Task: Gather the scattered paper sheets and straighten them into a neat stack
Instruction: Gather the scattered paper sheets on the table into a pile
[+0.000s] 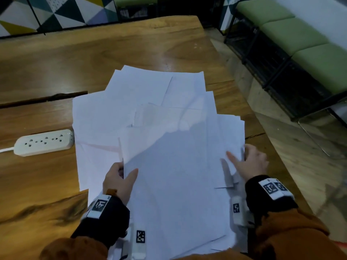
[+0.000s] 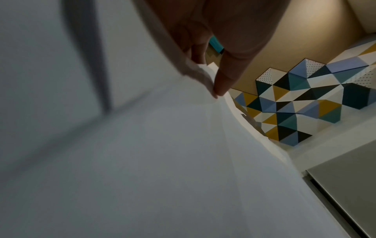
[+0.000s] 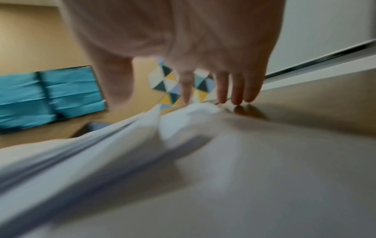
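Note:
Many white paper sheets [image 1: 169, 166] lie fanned and overlapping on the wooden table [image 1: 93, 53], reaching from its near edge to its middle. My left hand [image 1: 120, 177] grips the left edge of the upper sheets, thumb on top and fingers underneath. The left wrist view shows those fingertips [image 2: 218, 90] pinching the lifted paper [image 2: 142, 161]. My right hand [image 1: 249, 162] stands at the right edge of the pile with its thumb over the sheets. In the blurred right wrist view the right hand [image 3: 183, 96] has straight fingers touching the table beside the paper edge [image 3: 193, 112].
A white power strip [image 1: 44, 142] lies on the table just left of the papers. A dark crack [image 1: 43, 99] runs across the tabletop behind it. The table's right edge passes close to my right hand, and a green-cushioned bench [image 1: 300, 40] stands beyond it.

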